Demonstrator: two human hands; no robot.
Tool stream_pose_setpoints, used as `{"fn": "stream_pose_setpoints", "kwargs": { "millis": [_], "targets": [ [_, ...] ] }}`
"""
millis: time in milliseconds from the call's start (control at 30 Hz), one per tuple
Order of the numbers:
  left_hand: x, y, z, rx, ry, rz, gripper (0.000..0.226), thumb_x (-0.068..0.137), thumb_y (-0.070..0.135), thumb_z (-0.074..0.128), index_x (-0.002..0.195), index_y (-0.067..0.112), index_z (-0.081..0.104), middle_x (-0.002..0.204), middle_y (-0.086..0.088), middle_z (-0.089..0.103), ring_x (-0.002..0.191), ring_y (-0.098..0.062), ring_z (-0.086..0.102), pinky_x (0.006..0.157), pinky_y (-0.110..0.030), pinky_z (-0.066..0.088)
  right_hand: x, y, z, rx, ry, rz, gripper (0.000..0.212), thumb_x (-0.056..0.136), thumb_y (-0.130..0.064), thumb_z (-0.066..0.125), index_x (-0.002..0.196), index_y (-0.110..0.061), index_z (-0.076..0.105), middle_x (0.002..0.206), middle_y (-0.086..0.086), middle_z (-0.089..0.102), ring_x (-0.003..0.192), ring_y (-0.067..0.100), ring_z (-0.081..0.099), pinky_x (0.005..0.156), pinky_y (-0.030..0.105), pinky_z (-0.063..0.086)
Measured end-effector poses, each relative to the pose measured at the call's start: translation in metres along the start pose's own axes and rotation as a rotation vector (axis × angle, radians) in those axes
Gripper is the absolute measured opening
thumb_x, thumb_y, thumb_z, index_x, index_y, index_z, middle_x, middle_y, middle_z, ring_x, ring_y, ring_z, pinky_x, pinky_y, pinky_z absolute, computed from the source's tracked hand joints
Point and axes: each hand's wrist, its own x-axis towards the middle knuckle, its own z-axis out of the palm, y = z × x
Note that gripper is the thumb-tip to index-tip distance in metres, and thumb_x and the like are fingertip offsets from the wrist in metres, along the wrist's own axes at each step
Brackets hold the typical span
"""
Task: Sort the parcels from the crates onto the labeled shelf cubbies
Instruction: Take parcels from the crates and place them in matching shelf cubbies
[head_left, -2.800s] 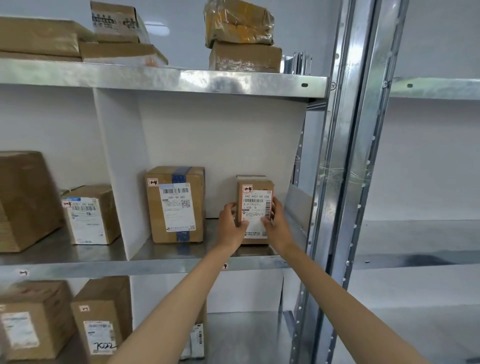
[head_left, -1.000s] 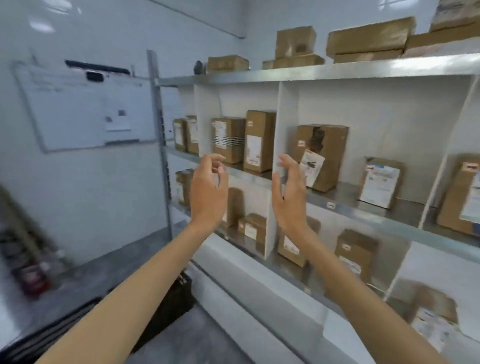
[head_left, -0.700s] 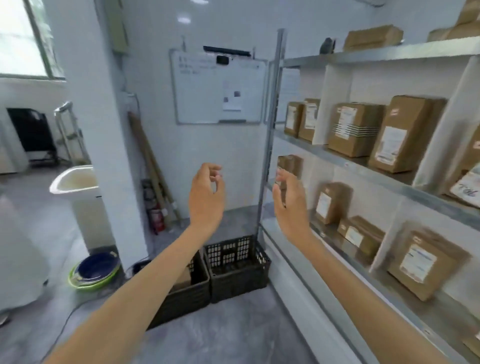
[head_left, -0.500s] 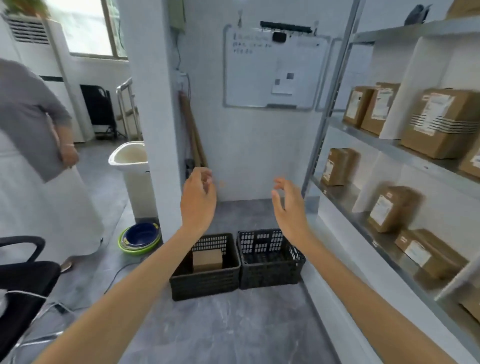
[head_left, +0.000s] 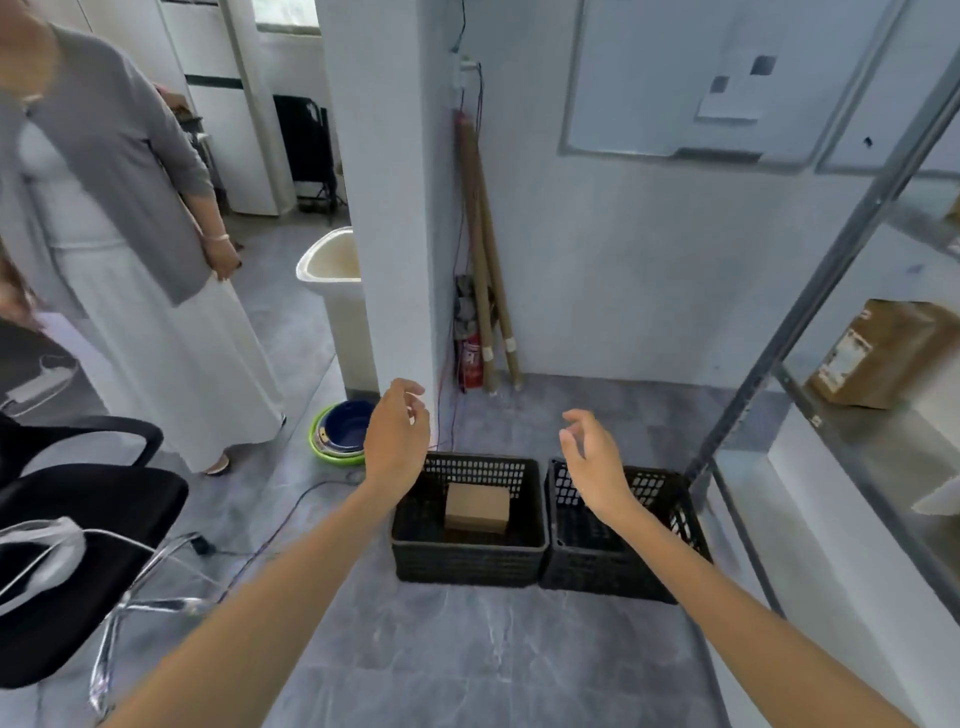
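Parcel (head_left: 477, 506) lies in left crate (head_left: 467, 556); right crate (head_left: 623, 564) looks empty. Both hands, left (head_left: 397, 441) and right (head_left: 595, 465), spread, holding nothing. Step: fetching. Next: stoop, grasp parcel.

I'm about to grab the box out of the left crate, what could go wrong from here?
A cable trails over the floor just left of the left crate; a foot could snag it on the way in. The parcel lies low in that crate, so the empty left hand and right hand must reach deep, and a one-sided grip might let it tip. A bystander and an office chair crowd the left side, leaving little room to turn.
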Motion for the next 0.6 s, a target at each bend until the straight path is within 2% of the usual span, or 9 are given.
{"fn": "stream_pose_setpoints", "kwargs": {
  "millis": [133,267,400,500,600],
  "targets": [
    [0.045,-0.029,0.031,0.032,-0.072,-0.084,0.016,0.094,0.010,0.045,0.105,0.017,0.054,0.085,-0.001,0.058,0.077,-0.019,0.055,0.067,-0.032,0.044,0.058,0.020,0.022,0.022,-0.066,0.086,0.032,0.099,-0.022,0.042,0.129,-0.011,0.046,0.102,0.000,0.053,0.099,0.017,0.051,0.086,0.027,0.039],
    [0.107,-0.061,0.065,0.068,-0.125,-0.124,0.015,0.093,0.010,0.044,0.103,0.019,0.053,0.085,-0.002,0.058,0.075,-0.019,0.055,0.064,-0.031,0.043,0.117,0.040,0.054,0.048,-0.112,0.167,0.031,0.099,-0.022,0.043,0.128,-0.010,0.046,0.097,0.003,0.056,0.090,0.018,0.055,0.081,0.033,0.046],
    [0.169,-0.100,0.114,0.093,-0.204,-0.145,0.015,0.093,0.010,0.043,0.101,0.018,0.053,0.084,-0.002,0.057,0.075,-0.020,0.055,0.066,-0.036,0.046,0.177,0.068,0.090,0.039,-0.143,0.253,0.031,0.099,-0.019,0.043,0.128,-0.009,0.046,0.091,0.000,0.055,0.086,0.014,0.052,0.076,0.022,0.037],
    [0.208,-0.126,0.152,0.128,-0.282,-0.189,0.014,0.093,0.009,0.043,0.099,0.017,0.053,0.082,0.000,0.055,0.077,-0.018,0.053,0.063,-0.029,0.038,0.222,0.093,0.118,0.045,-0.167,0.349,0.031,0.099,-0.019,0.044,0.128,-0.006,0.047,0.083,-0.005,0.052,0.084,0.013,0.051,0.074,0.020,0.035],
    [0.240,-0.154,0.188,0.157,-0.350,-0.237,0.013,0.094,0.010,0.042,0.096,0.018,0.051,0.081,0.000,0.055,0.076,-0.018,0.053,0.063,-0.029,0.038,0.262,0.117,0.146,0.054,-0.188,0.420,0.031,0.099,-0.018,0.043,0.127,-0.005,0.047,0.091,0.000,0.054,0.088,0.014,0.051,0.075,0.020,0.034]
  ]
}}
